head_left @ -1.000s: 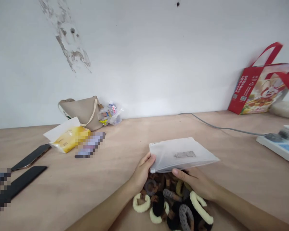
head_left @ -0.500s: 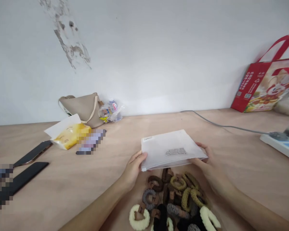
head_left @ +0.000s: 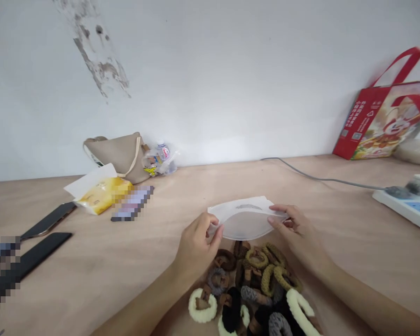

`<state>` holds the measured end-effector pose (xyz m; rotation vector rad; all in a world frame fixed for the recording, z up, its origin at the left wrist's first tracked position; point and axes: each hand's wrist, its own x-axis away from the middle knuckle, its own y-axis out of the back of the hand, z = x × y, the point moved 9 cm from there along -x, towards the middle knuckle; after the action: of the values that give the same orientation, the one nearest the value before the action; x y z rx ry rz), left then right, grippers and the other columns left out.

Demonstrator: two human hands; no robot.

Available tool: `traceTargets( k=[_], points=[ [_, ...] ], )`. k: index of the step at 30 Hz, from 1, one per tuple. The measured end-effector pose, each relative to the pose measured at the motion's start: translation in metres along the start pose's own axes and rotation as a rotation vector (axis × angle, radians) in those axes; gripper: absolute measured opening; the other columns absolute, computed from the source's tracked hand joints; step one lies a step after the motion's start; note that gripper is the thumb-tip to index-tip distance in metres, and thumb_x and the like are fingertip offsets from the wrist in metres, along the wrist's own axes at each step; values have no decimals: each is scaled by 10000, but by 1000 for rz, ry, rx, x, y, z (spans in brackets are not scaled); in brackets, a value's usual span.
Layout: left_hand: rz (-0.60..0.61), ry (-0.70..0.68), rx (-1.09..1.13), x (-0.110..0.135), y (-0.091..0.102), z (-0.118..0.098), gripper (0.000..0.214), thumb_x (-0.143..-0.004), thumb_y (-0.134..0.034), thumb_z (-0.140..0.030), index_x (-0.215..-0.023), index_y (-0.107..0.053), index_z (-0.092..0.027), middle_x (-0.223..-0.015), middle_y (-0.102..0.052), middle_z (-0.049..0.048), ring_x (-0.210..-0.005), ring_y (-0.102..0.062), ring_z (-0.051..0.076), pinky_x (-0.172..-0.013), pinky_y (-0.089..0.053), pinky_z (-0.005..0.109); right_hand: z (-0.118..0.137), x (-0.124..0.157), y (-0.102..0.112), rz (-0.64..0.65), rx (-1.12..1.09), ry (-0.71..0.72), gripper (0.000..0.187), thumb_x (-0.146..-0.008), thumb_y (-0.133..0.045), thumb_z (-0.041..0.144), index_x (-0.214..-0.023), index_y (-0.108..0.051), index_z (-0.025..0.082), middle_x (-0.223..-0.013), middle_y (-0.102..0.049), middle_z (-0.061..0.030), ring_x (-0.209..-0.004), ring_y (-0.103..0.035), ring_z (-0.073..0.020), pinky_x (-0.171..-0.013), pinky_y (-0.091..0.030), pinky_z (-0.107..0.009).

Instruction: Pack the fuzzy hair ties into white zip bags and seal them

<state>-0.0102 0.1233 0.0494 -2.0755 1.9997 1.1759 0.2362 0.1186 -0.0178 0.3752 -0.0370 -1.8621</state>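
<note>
Pinching open a frosted zip bag (head_left: 245,218) between the left hand (head_left: 196,245) and right hand (head_left: 297,233), mouth gaping, with fuzzy hair ties (head_left: 252,284) piled at 6 o'clock.

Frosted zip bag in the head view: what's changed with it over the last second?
The frosted zip bag has moved up and away from the pile of fuzzy hair ties and now gapes open, its edges pinched by the left hand and right hand. The hair ties stayed where they were.
</note>
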Motion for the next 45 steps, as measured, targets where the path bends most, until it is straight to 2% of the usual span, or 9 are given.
traceTargets(
  k=[3,8,17,23,26,29,36,40,45],
  points=[
    [27,-43,15,0,0,-1,104,-708,-678,-181,-642,-648,-256,-819,-702,23,-763,-629,179,-735,-454,258,4,3,-10,90,-79,30,697,-782,-594,490,-1384,-293,310,-1251,-511,-72,-965,-581,-220,-756,-509,-359],
    [110,-137,-28,-3,-2,-5,249,-743,-614,-115,-852,-741,-299,-1078,-699,47,-961,-640,233,-891,-456,329,4,6,-23,217,-139,59,842,-804,-596,436,-1446,-58,351,-1401,-397,-76,-1132,-517,-214,-852,-494,-376],
    [154,-75,45,-10,-8,-2,394,-754,-581,-88,-1072,-688,-294,-1187,-649,30,-1118,-588,256,-1055,-376,398,-2,6,-26,283,-89,49,521,-820,-581,439,-1287,-411,281,-1042,-593,-57,-954,-591,-213,-815,-501,-374],
    [232,-354,-370,-3,-19,-13,461,-839,-412,-72,-1257,-544,-214,-1264,-600,56,-1120,-588,221,-960,-484,408,6,-1,-9,241,14,86,374,-854,-526,395,-1165,-380,248,-938,-591,-32,-811,-595,-178,-693,-496,-315],
    [214,-436,-548,0,-21,-10,498,-843,-377,-38,-1294,-498,-212,-1316,-557,57,-1151,-564,218,-951,-499,417,8,-2,-7,368,129,105,129,-844,-543,337,-901,-498,231,-761,-580,5,-683,-562,-156,-595,-453,-268],
    [181,-477,-621,1,-21,-9,495,-838,-369,-17,-1261,-528,-219,-1267,-599,38,-1266,-455,251,-1004,-447,502,11,8,-18,595,227,145,81,-810,-576,269,-748,-567,217,-644,-565,28,-586,-527,-135,-537,-419,-247],
    [148,-558,-595,4,-21,-16,414,-825,-381,-7,-1162,-583,-138,-1215,-633,73,-1249,-475,234,-999,-475,422,32,28,-36,847,339,354,196,-782,-475,97,-737,-626,213,-949,-656,-25,-883,-600,-171,-780,-468,-285],
    [126,-544,-583,4,-19,-18,465,-794,-364,6,-1196,-551,-134,-1265,-596,88,-1251,-475,214,-1015,-460,410,37,23,-31,829,437,468,352,-773,-413,27,-919,-659,232,-1167,-611,-42,-1073,-546,-200,-918,-409,-344],
    [103,-506,-540,2,-15,-17,503,-774,-363,8,-1226,-533,-132,-1297,-567,105,-1261,-464,211,-1033,-440,414,32,17,-23,746,592,503,262,-785,-499,82,-942,-643,233,-1086,-586,-72,-950,-571,-222,-790,-460,-360]
  ],
)
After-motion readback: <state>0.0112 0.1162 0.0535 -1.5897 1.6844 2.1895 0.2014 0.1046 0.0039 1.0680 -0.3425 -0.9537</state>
